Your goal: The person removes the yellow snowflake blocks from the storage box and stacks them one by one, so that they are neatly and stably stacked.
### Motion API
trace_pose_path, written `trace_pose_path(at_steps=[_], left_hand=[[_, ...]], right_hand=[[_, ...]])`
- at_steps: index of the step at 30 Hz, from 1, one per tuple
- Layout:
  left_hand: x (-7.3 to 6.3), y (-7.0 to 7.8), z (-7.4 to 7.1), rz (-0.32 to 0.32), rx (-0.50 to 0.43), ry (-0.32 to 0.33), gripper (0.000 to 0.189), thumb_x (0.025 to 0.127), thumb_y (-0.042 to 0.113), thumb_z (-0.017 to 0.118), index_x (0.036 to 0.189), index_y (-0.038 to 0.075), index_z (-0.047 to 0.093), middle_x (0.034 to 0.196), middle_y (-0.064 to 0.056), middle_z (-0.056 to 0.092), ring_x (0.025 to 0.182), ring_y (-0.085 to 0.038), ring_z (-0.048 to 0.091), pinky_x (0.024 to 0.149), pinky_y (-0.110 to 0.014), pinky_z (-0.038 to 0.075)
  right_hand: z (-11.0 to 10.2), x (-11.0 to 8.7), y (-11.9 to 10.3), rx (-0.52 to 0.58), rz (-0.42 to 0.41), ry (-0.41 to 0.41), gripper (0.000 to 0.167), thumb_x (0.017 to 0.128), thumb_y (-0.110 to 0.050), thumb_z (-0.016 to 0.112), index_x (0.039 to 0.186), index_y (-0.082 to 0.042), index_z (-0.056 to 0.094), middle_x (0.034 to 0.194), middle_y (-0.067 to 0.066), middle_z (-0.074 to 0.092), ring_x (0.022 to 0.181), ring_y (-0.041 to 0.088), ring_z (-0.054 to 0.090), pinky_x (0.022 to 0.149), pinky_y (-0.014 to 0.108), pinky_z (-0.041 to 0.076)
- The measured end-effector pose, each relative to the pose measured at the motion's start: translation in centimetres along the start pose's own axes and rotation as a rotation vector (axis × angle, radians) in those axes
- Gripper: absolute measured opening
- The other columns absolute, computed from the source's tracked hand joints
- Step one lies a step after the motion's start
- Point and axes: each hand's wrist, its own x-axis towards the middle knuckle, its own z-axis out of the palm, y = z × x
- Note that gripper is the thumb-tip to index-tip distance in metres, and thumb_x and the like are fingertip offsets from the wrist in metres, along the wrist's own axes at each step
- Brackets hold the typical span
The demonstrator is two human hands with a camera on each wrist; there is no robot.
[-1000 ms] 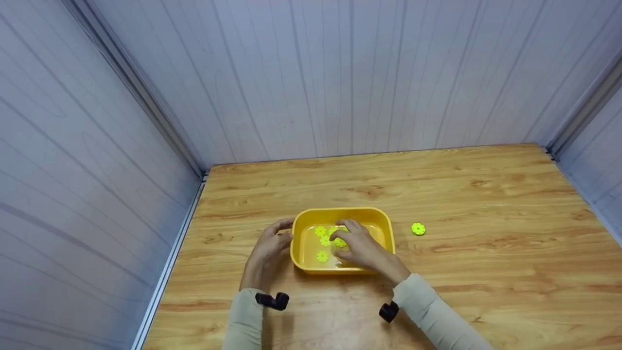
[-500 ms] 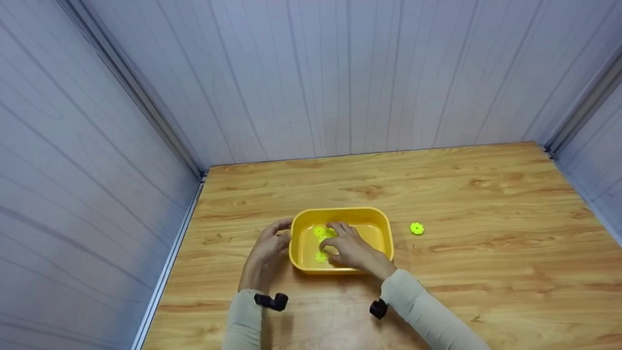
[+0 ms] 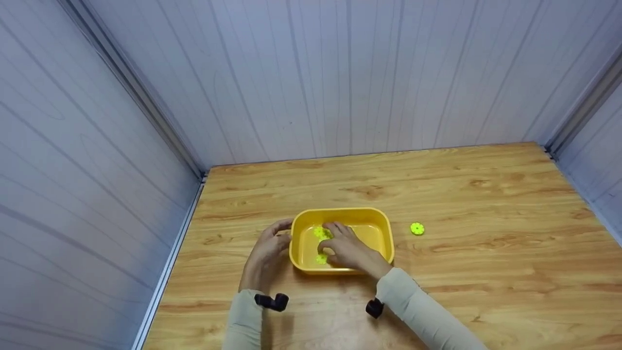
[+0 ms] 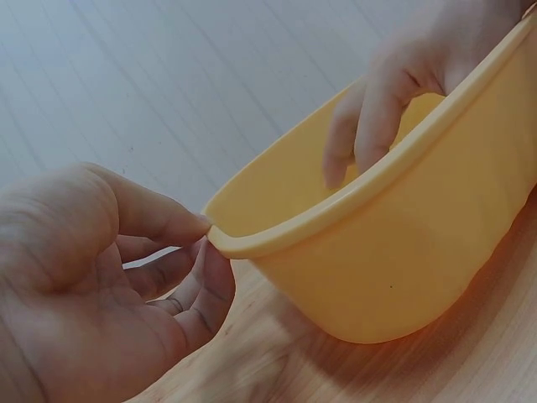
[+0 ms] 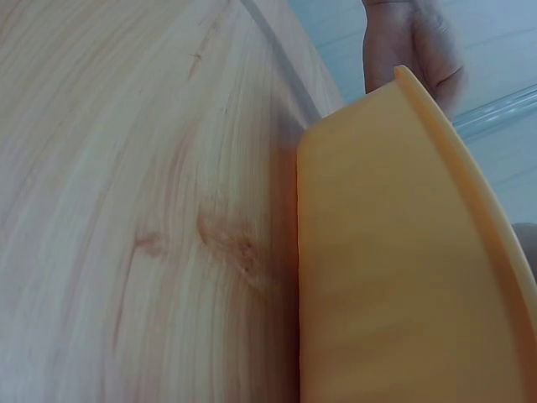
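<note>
A yellow plastic basin [image 3: 381, 238] stands on the wooden table. My left hand [image 3: 266, 250] is at its left end; in the left wrist view, thumb and fingertips pinch the rim. My right hand [image 3: 347, 249] reaches into the basin over the front wall, fingers curved downward and spread from the thumb. Bright green flower-shaped pieces lie under and beside its fingers, one flower piece [image 3: 318, 232] at the back and another flower piece [image 3: 321, 259] near the thumb. Other pieces are partly hidden by the hand. In the right wrist view, the basin's wall hides the right fingers.
One more green flower-shaped piece [image 3: 417, 228] lies on the wooden table [image 3: 486, 253], right of the basin. Pale panelled walls [image 3: 340, 78] enclose the table at the back and both sides. Small black cameras sit on both wrists.
My right hand has moved left inside the basin, over the flower pieces there. The piece near the thumb has shifted slightly toward the front. My left hand stays at the rim.
</note>
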Motion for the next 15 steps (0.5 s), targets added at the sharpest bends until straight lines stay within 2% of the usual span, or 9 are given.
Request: trace_pose_path(at_steps=[5, 8, 12, 15], left_hand=[[-0.34, 0.38, 0.05, -0.018, 0.015, -0.035, 0.049, 0.087, -0.007, 0.049, 0.136, 0.0, 0.048, 0.136, -0.021, 0.043, 0.109, -0.028, 0.05, 0.089, -0.036, 0.047], [-0.42, 0.51, 0.13, -0.041, 0.019, -0.032, 0.048, 0.088, -0.006, 0.049, 0.136, 0.002, 0.048, 0.136, -0.019, 0.043, 0.111, -0.029, 0.05, 0.09, -0.037, 0.047], [-0.18, 0.2, 0.12, -0.036, 0.019, -0.017, 0.047, 0.088, -0.006, 0.048, 0.134, 0.002, 0.05, 0.135, -0.018, 0.045, 0.11, -0.027, 0.051, 0.088, -0.034, 0.048], [-0.05, 0.12, 0.08, -0.031, 0.015, -0.009, 0.047, 0.088, -0.007, 0.048, 0.134, 0.002, 0.051, 0.134, -0.018, 0.045, 0.111, -0.027, 0.052, 0.09, -0.034, 0.048]], right_hand=[[0.07, 0.14, -0.04, 0.006, -0.008, -0.003, 0.019, 0.084, -0.019, 0.07, 0.103, -0.017, 0.07, 0.148, 0.016, 0.035, 0.136, 0.036, 0.027, 0.11, 0.055, 0.025], [0.03, 0.17, -0.08, 0.012, -0.002, -0.012, 0.017, 0.082, -0.018, 0.07, 0.099, -0.015, 0.069, 0.147, 0.016, 0.036, 0.136, 0.036, 0.027, 0.11, 0.054, 0.024], [-0.03, 0.21, -0.18, -0.014, -0.007, -0.003, 0.011, 0.083, -0.016, 0.069, 0.094, -0.013, 0.068, 0.144, 0.016, 0.038, 0.134, 0.035, 0.029, 0.11, 0.053, 0.026], [-0.15, 0.22, -0.29, -0.014, -0.001, -0.024, 0.018, 0.084, -0.015, 0.068, 0.102, -0.016, 0.068, 0.148, 0.014, 0.035, 0.136, 0.034, 0.027, 0.11, 0.053, 0.025]])
